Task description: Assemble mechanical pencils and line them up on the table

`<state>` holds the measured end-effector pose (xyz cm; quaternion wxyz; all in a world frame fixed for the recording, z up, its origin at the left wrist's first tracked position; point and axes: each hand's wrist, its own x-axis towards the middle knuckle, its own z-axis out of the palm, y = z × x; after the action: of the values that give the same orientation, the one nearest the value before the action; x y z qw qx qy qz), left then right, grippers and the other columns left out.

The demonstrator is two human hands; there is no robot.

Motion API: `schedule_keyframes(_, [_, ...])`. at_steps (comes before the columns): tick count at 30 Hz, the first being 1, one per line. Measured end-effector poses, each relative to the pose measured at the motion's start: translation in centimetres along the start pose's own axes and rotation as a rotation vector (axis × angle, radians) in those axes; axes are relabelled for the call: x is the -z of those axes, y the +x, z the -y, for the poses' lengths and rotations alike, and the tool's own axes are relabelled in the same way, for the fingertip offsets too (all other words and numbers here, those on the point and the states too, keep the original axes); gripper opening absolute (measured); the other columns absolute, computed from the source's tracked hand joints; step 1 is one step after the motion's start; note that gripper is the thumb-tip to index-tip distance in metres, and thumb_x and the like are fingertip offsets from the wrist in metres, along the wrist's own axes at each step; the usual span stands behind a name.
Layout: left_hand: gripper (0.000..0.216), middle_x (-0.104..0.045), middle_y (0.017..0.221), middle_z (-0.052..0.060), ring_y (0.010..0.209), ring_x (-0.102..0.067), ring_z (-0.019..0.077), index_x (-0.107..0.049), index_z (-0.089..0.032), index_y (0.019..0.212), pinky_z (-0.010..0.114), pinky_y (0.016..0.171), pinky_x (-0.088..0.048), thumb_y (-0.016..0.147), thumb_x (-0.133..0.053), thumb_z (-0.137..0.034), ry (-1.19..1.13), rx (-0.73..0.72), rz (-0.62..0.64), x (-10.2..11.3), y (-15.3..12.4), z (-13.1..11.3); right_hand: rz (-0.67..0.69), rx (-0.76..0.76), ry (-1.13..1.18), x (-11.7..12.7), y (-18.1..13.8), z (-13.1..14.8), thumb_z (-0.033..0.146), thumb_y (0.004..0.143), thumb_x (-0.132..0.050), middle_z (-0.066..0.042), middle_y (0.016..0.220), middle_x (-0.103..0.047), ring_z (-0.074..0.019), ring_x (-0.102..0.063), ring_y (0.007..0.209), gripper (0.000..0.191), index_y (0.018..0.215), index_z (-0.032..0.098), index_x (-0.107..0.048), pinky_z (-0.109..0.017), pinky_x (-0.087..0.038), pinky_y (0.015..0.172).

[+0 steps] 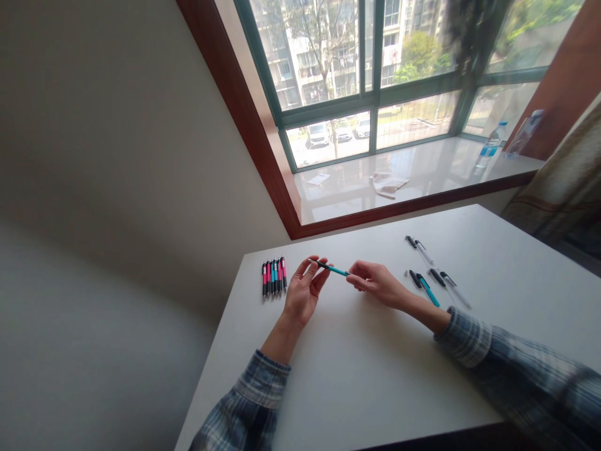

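A teal pen (338, 270) with a black grip is held between my two hands above the white table (357, 376). My left hand (304, 291) pinches its black end between thumb and fingers. The other end of the pen is in the closed fingertips of my right hand (375, 282). Left of my left hand, several assembled pens (274, 277), pink and teal with black grips, lie side by side in a row. Beyond my right wrist are loose pen parts: a teal barrel (428, 291), black grips (436, 277) and clear, thin pieces (425, 253).
A wall (117, 188) rises along the table's left side. Behind the table, a window sill (347, 194) with a dark red frame holds a crumpled cloth (389, 186), a paper (319, 179) and plastic bottles (492, 143). A curtain (549, 169) hangs at the right.
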<state>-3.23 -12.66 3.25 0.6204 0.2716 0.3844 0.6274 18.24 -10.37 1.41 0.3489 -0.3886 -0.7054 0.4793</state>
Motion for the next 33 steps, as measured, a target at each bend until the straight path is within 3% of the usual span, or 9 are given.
schedule_keyframes(3, [0.029, -0.077, 0.104, 0.006, 0.102, -0.074, 0.0191, -0.069, -0.017, 0.105, 0.036, 0.107, -0.052, 0.08, -0.082, -0.024, 0.008, 0.009, 0.004, 0.0, -0.1, 0.0, 0.054, -0.034, 0.047, -0.1, 0.1, -0.2, 0.06, 0.097, -0.049, -0.002, 0.066, -0.064, -0.0139, -0.056, 0.061, 0.05, 0.078, 0.017, -0.066, -0.027, -0.044, 0.064])
schedule_keyframes(6, [0.031, -0.077, 0.104, 0.006, 0.102, -0.074, 0.019, -0.068, -0.016, 0.106, 0.034, 0.107, -0.052, 0.079, -0.083, -0.023, 0.004, 0.006, 0.008, 0.0, 0.0, 0.0, 0.145, -0.117, 0.194, -0.2, 0.2, -0.4, 0.067, 0.098, -0.039, -0.003, 0.064, -0.063, -0.0138, -0.056, 0.058, 0.062, 0.083, 0.015, -0.068, -0.028, -0.045, 0.063])
schedule_keyframes(9, [0.031, -0.078, 0.103, 0.007, 0.102, -0.075, 0.0197, -0.068, -0.016, 0.105, 0.034, 0.107, -0.052, 0.079, -0.084, -0.023, -0.012, -0.002, -0.015, 0.1, 0.0, 0.0, 0.112, -0.104, 0.204, -0.1, 0.2, -0.1, 0.066, 0.093, -0.053, -0.003, 0.071, -0.066, -0.0142, -0.058, 0.062, 0.052, 0.092, 0.016, -0.066, -0.027, -0.045, 0.062])
schedule_keyframes(11, [0.03, -0.078, 0.103, 0.007, 0.101, -0.075, 0.0198, -0.068, -0.016, 0.104, 0.034, 0.106, -0.053, 0.079, -0.084, -0.023, -0.01, 0.005, -0.026, 0.0, 0.1, 0.0, 0.07, -0.061, 0.11, 0.0, 0.1, 0.2, 0.062, 0.09, -0.06, -0.002, 0.07, -0.066, -0.0138, -0.057, 0.063, 0.045, 0.087, 0.017, -0.064, -0.026, -0.043, 0.062])
schedule_keyframes(16, [0.03, -0.078, 0.104, 0.006, 0.101, -0.075, 0.0191, -0.069, -0.017, 0.104, 0.034, 0.107, -0.053, 0.079, -0.084, -0.024, 0.004, 0.017, -0.005, -0.1, -0.1, 0.0, 0.143, -0.097, 0.147, 0.1, 0.1, 0.5, 0.063, 0.098, -0.041, -0.002, 0.061, -0.06, -0.0124, -0.05, 0.054, 0.057, 0.076, 0.016, -0.063, -0.027, -0.041, 0.059])
schedule_keyframes(20, [0.028, -0.078, 0.104, 0.005, 0.101, -0.075, 0.0185, -0.069, -0.018, 0.102, 0.036, 0.108, -0.052, 0.079, -0.083, -0.025, 0.009, -0.009, -0.027, -0.1, 0.0, 0.0, 0.09, -0.048, 0.115, 0.1, 0.1, 0.5, 0.062, 0.09, -0.059, -0.003, 0.075, -0.066, -0.0146, -0.056, 0.064, 0.046, 0.093, 0.017, -0.066, -0.027, -0.044, 0.062])
schedule_keyframes(22, [0.027, -0.078, 0.103, 0.005, 0.101, -0.075, 0.0184, -0.069, -0.018, 0.102, 0.035, 0.107, -0.052, 0.079, -0.083, -0.024, 0.014, -0.015, -0.039, -0.1, 0.1, 0.0, 0.03, 0.007, 0.014, 0.2, 0.1, 0.6, 0.061, 0.088, -0.063, -0.002, 0.075, -0.066, -0.0151, -0.056, 0.068, 0.042, 0.088, 0.019, -0.068, -0.027, -0.043, 0.064])
schedule_keyframes(28, [0.028, -0.078, 0.106, 0.006, 0.101, -0.075, 0.0181, -0.07, -0.017, 0.104, 0.032, 0.103, -0.055, 0.079, -0.083, -0.022, 0.019, -0.009, -0.023, -0.1, 0.0, 0.0, 0.149, -0.084, 0.178, 0.1, 0.2, 0.6, 0.068, 0.097, -0.039, -0.005, 0.067, -0.064, -0.0144, -0.053, 0.059, 0.062, 0.078, 0.016, -0.065, -0.028, -0.044, 0.062])
schedule_keyframes(33, [0.024, -0.078, 0.106, 0.006, 0.1, -0.075, 0.017, -0.07, -0.017, 0.101, 0.033, 0.104, -0.054, 0.081, -0.081, -0.021, 0.036, -0.016, -0.072, 0.0, 0.2, 0.1, -0.039, 0.094, -0.21, 0.2, -0.2, 0.7, 0.056, 0.089, -0.065, -0.003, 0.08, -0.07, -0.0163, -0.057, 0.065, 0.034, 0.094, 0.022, -0.069, -0.029, -0.043, 0.065])
